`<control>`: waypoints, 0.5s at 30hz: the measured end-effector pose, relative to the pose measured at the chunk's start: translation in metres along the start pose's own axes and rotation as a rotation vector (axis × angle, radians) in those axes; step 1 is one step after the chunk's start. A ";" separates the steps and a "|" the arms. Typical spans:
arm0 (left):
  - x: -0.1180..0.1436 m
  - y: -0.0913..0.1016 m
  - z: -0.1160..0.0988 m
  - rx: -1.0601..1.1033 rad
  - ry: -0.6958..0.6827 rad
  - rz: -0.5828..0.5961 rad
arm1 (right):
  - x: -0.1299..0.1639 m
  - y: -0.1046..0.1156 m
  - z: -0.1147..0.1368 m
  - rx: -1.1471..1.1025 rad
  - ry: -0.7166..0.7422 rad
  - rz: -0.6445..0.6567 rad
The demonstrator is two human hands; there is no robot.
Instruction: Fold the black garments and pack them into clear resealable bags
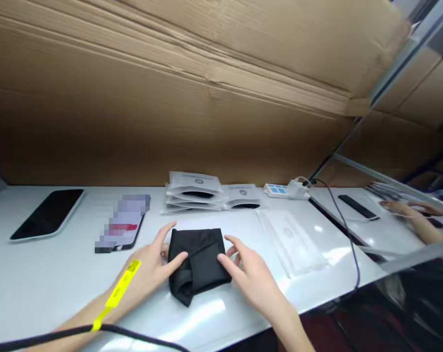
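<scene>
A folded black cloth (208,261) lies on the white table in front of me, with a loose corner hanging out at its lower left. My left hand (153,266) is at the cloth's left side, its thumb on top and its other fingers along the edge, the index finger stretched out. On the opposite side, my right hand (252,274) has its thumb on the cloth's right edge and its fingers bent close beside it. Behind the cloth is a stack of frosted plastic packets (195,183) with dark contents. A flat clear plastic bag (292,242) lies to the right.
Two phones, a dark-screened one (49,215) and a lit one (128,222), lie at left. A power strip (278,190) with a charger stands at the back right, its cable (348,230) crossing the edge. Cardboard (170,112) walls the back. Another person's hand (408,210) is far right.
</scene>
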State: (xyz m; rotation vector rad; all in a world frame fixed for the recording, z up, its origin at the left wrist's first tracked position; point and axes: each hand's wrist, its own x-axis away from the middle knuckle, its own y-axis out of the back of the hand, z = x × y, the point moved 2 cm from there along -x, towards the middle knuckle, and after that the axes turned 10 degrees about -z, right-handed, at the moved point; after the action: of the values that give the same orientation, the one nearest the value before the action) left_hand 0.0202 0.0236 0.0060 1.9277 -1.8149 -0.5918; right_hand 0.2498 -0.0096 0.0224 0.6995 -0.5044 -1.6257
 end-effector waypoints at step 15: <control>0.012 -0.013 -0.038 0.768 0.611 0.471 | 0.014 -0.011 -0.002 -0.056 -0.046 0.003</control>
State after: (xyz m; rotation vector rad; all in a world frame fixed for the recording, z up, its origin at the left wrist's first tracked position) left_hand 0.0536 0.0129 0.0292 1.6721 -2.0811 0.8708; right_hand 0.2417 -0.0215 0.0112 0.6205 -0.4909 -1.6505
